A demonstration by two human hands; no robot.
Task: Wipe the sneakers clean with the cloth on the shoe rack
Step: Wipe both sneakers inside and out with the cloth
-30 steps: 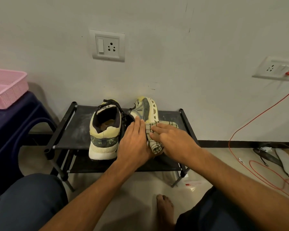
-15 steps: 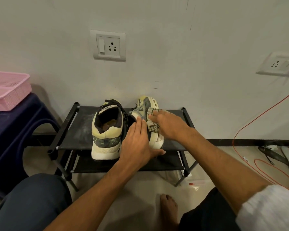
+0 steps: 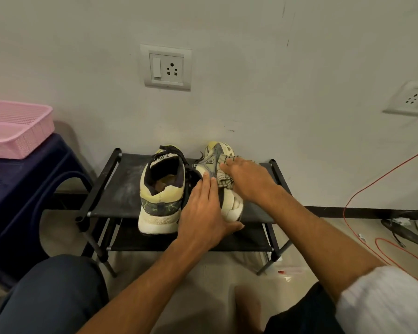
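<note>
Two worn cream-and-grey sneakers stand on the top shelf of the black shoe rack (image 3: 121, 189). The left sneaker (image 3: 161, 191) is upright with its heel toward me. The right sneaker (image 3: 215, 156) is tipped on its side, toe toward the wall. My left hand (image 3: 203, 213) grips its heel end, fingers along the upper and thumb round the sole. My right hand (image 3: 247, 180) holds the striped cloth (image 3: 225, 183) bunched under its palm and presses it on the sneaker's side near the toe.
A dark blue stool (image 3: 27, 179) with a pink basket (image 3: 15, 126) stands at the left. The wall with a socket (image 3: 167, 67) is right behind the rack. A red cable (image 3: 362, 191) and loose insoles lie on the floor at the right. My knees and a bare foot are in front.
My right hand has slid the cloth along the tipped sneaker from the heel end toward the toe. The left hand has stayed on the heel.
</note>
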